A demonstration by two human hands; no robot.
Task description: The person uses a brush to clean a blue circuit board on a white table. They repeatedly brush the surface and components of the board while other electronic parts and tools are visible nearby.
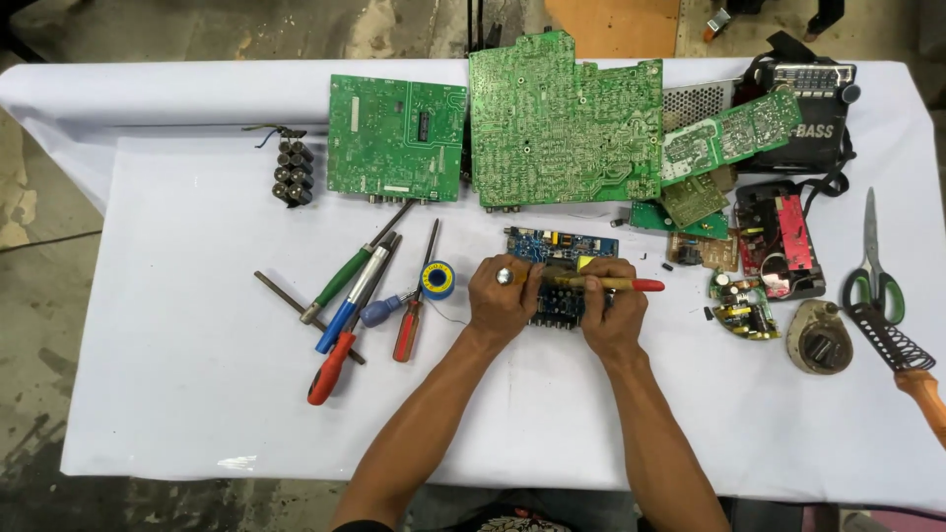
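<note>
A small blue circuit board (557,246) lies on the white-covered table (197,394), just in front of me. My left hand (503,296), with a ring on one finger, presses down on the board's left part. My right hand (611,300) grips a slim tool with a yellow shaft and a red end (631,285), held sideways over the board. Both hands hide the near half of the board, and the tool's working tip is out of sight beneath my left fingers.
Screwdrivers (350,296) and a solder spool (438,279) lie left of my hands. Large green boards (562,118) fill the far side. A battery pack (293,173) sits far left. Small boards, a radio (808,108), scissors (872,266) and a soldering iron (902,355) crowd the right.
</note>
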